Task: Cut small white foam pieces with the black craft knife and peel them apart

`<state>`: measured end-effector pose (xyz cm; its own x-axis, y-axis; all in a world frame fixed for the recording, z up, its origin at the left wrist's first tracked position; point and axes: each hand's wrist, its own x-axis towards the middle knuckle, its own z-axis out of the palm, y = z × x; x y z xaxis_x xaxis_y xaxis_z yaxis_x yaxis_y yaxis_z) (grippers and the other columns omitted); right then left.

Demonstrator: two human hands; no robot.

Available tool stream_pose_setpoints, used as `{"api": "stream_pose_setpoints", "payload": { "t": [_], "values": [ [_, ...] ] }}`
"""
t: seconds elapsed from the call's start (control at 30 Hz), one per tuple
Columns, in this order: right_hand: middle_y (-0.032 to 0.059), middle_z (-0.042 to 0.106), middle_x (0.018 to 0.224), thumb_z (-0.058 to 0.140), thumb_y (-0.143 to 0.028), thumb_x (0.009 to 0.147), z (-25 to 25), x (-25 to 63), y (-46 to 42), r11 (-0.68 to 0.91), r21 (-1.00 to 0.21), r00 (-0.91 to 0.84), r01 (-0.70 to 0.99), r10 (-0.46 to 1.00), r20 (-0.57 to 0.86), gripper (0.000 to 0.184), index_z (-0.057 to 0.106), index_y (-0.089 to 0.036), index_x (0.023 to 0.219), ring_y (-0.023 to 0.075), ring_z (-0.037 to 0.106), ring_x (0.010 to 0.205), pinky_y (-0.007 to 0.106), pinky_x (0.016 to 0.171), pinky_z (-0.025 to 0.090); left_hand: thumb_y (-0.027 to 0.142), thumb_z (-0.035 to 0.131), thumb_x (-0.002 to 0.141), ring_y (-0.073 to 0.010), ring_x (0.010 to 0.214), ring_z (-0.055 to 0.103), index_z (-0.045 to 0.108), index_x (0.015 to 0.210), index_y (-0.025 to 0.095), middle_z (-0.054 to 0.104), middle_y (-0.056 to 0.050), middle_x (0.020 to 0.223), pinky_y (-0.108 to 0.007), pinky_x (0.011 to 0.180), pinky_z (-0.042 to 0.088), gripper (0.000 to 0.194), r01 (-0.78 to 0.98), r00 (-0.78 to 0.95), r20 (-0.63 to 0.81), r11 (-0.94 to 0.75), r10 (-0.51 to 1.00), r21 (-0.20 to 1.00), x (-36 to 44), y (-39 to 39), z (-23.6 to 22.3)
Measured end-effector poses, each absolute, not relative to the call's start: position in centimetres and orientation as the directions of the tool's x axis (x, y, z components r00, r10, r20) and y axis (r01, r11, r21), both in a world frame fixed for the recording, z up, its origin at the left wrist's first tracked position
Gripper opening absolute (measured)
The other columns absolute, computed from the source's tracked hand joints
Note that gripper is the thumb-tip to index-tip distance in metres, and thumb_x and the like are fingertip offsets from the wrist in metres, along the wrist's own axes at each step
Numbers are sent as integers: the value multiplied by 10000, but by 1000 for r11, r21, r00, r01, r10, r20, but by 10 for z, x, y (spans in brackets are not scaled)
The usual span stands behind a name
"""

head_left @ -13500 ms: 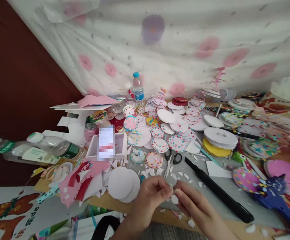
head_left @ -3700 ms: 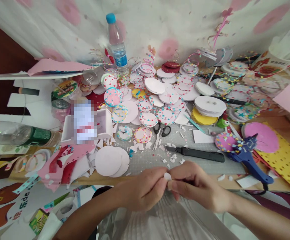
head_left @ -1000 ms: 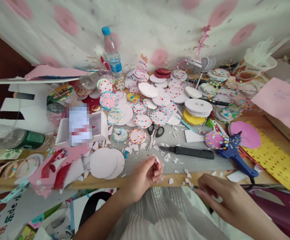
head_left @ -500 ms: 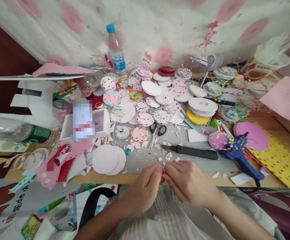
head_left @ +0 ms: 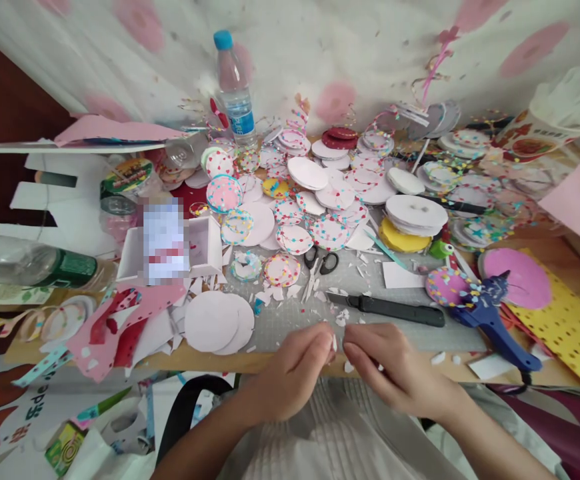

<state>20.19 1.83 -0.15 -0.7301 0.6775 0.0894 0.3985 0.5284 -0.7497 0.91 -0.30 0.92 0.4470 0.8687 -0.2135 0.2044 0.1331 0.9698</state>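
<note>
My left hand (head_left: 293,373) and my right hand (head_left: 393,370) meet fingertip to fingertip over the table's near edge. Both are pinched. Between the left thumb and forefinger shows a tiny white scrap (head_left: 335,343), too small to name; the right fingertips sit just right of it, a narrow gap apart. Small white paper bits (head_left: 341,317) lie on the grey cutting mat (head_left: 290,320) just beyond my fingers. A black craft knife (head_left: 390,309) lies on the mat behind my right hand, and black-handled scissors (head_left: 320,263) lie further back.
White foam discs (head_left: 217,322) lie left of my hands. Many decorated discs (head_left: 320,200) cover the table's middle. A blue glue gun (head_left: 490,313) and yellow punched sheet (head_left: 565,320) sit right. A water bottle (head_left: 234,90) stands at the back, another bottle (head_left: 30,267) lies left.
One second ago my right hand was low at the right, apart from the left. It came up to meet the left hand; now the fingertips have drawn slightly apart.
</note>
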Motion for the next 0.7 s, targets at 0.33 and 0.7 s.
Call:
{"api": "stream_pose_setpoints", "payload": {
  "t": [0.33, 0.7],
  "values": [
    [51, 570, 826, 353, -218, 1002, 5, 214, 21, 428, -666, -613, 611, 788, -56, 195, 517, -201, 899, 209, 532, 775, 341, 699, 389, 153, 486, 883, -162, 735, 510, 472, 843, 184, 534, -11, 758, -278, 669, 417, 52, 607, 458, 206, -474, 864, 638, -7, 10, -2],
    [-15, 474, 663, 287, -274, 1035, -2, 178, 16, 391, -837, -672, 382, 739, 38, 312, 397, -228, 746, 147, 456, 592, 276, 577, 334, 148, 452, 885, -180, 697, 500, 516, 824, 173, 555, -31, 729, -308, 668, 441, 92, 586, 560, 346, -655, 753, 477, -6, 6, -2]
  ]
}}
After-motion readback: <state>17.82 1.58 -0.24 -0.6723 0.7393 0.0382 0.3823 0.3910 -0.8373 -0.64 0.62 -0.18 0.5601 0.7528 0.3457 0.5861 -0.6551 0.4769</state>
